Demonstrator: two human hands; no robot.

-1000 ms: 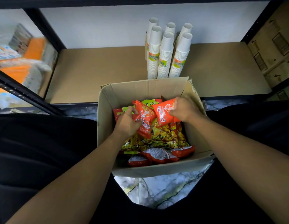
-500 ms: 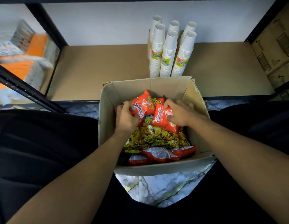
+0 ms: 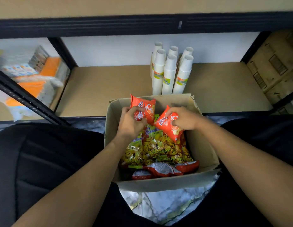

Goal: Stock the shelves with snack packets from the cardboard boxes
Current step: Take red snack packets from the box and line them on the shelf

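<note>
An orange snack packet [image 3: 145,106] is gripped in the left hand [image 3: 131,124], a second orange packet [image 3: 169,128] in the right hand [image 3: 183,119], over the cardboard box [image 3: 203,145], probably so two get shelved together.

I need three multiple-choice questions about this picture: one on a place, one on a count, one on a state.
1. The stacks of white paper cups stand: A) inside the brown cardboard box; B) on the tan shelf board behind it; C) on a chair.
2. How many orange snack packets are held? A) one; B) four; C) two.
3. The left hand is: A) gripping a packet; B) flat open; C) out of view.
1B: they rest beyond the box. 2C: left and right hand hold one each. 3A: fingers curl round it.
</note>
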